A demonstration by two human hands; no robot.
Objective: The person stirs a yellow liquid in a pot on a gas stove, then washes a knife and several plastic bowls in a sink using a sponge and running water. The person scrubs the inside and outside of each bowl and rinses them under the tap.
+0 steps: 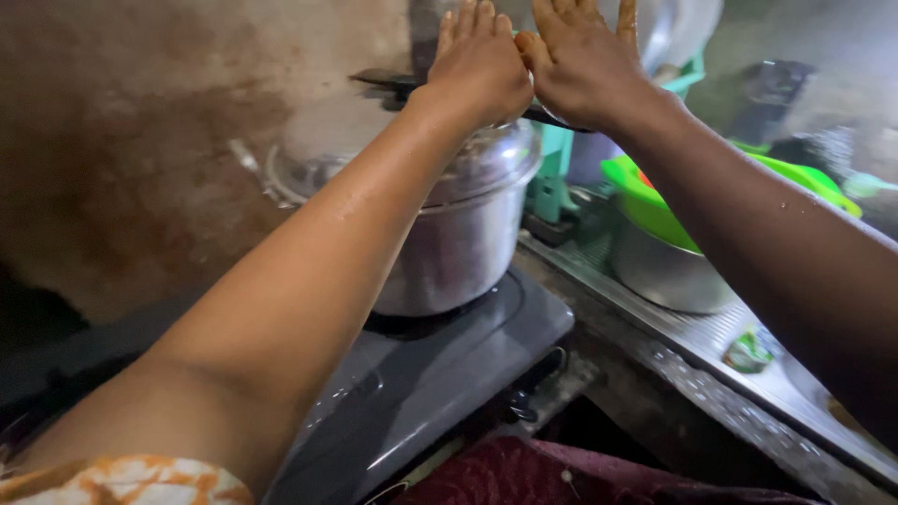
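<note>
Both my arms stretch forward over a stove. My left hand (479,61) and my right hand (582,58) are held up side by side near the top of the view, fingers straight and spread, thumbs touching, backs toward me. Neither holds anything. Both forearms look wet. Below my left hand a shiny metal pot (458,234) with a domed lid (491,159) stands on the dark stove top (440,365). A dark handle (379,79) sticks out to the left behind my left hand.
To the right runs a ridged metal counter (711,346) with a steel bowl (669,276) under a bright green plastic dish (655,210). A small green scrap (748,351) lies on the counter. A stained brown wall (140,159) rises behind the stove. Dark red cloth (561,472) is at the bottom.
</note>
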